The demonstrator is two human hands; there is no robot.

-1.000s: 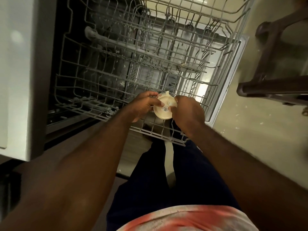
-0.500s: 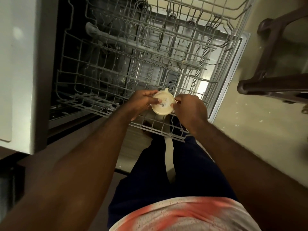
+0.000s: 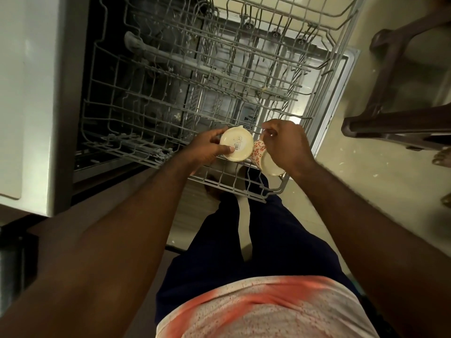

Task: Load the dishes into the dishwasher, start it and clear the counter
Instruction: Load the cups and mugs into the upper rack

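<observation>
Standing over an open dishwasher in the head view, a person holds two cups above the near right corner of a pulled-out grey wire rack [image 3: 234, 190]. The left hand [image 3: 205, 148] grips a cream cup [image 3: 235, 140] turned bottom up. Its thumb lies across the base beside a barcode sticker [image 3: 238, 147], and its fingers curl round the far side. The right hand [image 3: 289, 145] is curled round a second cup with a red flower pattern [image 3: 260, 152]. This cup is tilted, with one cream end facing down toward the person. The two cups sit side by side and seem to touch. It cannot be told whether either one rests on the wires of the rack.

No dishes show elsewhere in the rack, only rows of tines. A long grey spray arm [image 3: 170, 57] shows through the wires, running from upper left to lower right. The pale inner face of the lowered dishwasher door [image 3: 339, 98] lies beneath the rack on the right. A second wire rack [image 3: 305, 13] reaches out at the top of the view.

A white cabinet panel [image 3: 36, 106] stands to the left of the dishwasher opening. On the right, a dark brown chair [image 3: 390, 128] stands on the pale speckled floor [image 3: 366, 203], near the door's edge. Bare toes [image 3: 441, 157] show at the right edge just below it. The person's navy trousers [image 3: 280, 240] and a white shirt stained red [image 3: 268, 311] fill the lower middle, between the two forearms.
</observation>
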